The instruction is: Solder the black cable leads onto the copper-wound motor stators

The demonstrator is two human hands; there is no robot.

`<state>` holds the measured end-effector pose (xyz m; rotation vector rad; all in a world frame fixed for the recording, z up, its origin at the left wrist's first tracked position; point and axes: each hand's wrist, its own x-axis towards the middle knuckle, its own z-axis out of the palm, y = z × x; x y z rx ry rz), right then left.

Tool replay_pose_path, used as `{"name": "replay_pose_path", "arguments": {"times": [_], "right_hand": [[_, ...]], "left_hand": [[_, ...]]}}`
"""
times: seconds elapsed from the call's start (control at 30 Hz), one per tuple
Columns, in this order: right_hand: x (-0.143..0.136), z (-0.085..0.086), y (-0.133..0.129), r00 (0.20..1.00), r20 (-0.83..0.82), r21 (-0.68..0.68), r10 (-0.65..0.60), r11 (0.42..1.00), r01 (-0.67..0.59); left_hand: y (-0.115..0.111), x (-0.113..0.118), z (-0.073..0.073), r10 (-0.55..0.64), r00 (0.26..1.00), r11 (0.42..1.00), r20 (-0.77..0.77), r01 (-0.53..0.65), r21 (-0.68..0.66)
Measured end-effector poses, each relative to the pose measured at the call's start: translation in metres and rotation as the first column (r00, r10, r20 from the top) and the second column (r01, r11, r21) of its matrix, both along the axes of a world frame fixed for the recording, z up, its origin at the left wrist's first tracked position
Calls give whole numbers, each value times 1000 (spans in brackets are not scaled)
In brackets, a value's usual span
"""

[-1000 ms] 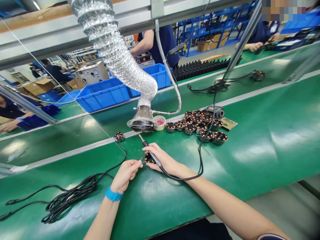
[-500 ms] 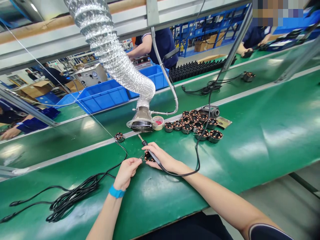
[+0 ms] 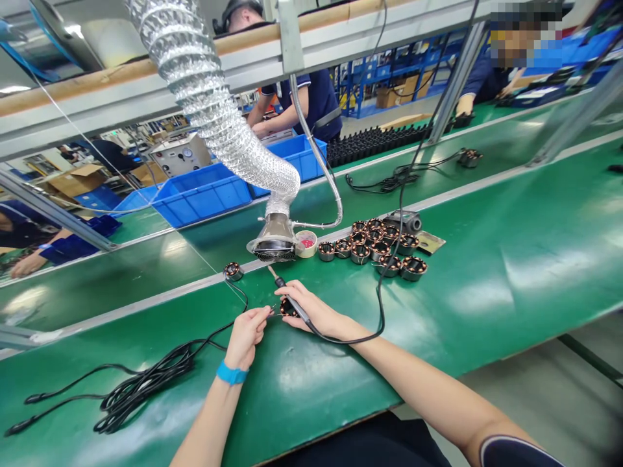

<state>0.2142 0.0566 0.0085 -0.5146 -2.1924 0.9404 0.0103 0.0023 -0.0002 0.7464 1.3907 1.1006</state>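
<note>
My right hand point(image 3: 314, 310) holds a soldering iron point(image 3: 295, 306), its tip pointing up and left below the fume hood, and also grips a copper-wound stator point(image 3: 288, 307) under it. My left hand point(image 3: 249, 331), with a blue wristband point(image 3: 232, 373), is pinched at thin wire ends just left of that stator. The fingertips hide part of the wires. Another stator point(image 3: 233, 271), joined to a black cable, sits farther back on the left by the metal rail. Several stators point(image 3: 361, 253) stand grouped to the right of the hood.
A fume hood point(image 3: 275, 233) hangs from a silver duct above the green table point(image 3: 487, 272). Beside it is a round container point(image 3: 306, 244). Coiled black cable point(image 3: 146, 389) lies left. Blue bins point(image 3: 202, 198) and other people are beyond the rail.
The view has shifted slightly, showing more of the people across. My left fingertips are a little farther left and the wire ends look slightly moved. Both hands keep their holds.
</note>
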Motion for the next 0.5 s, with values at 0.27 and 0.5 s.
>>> {"name": "replay_pose_path", "arguments": {"times": [0.27,0.5], "right_hand": [[-3,-13,2,997,-9,83,-77,994,78],[-11,-28,1,986,27,244,-162,958,151]], "left_hand": [[-6,2,6,-63,997,998,-44,64,13],[-6,1,0,-113,961,992,-254,124,26]]}}
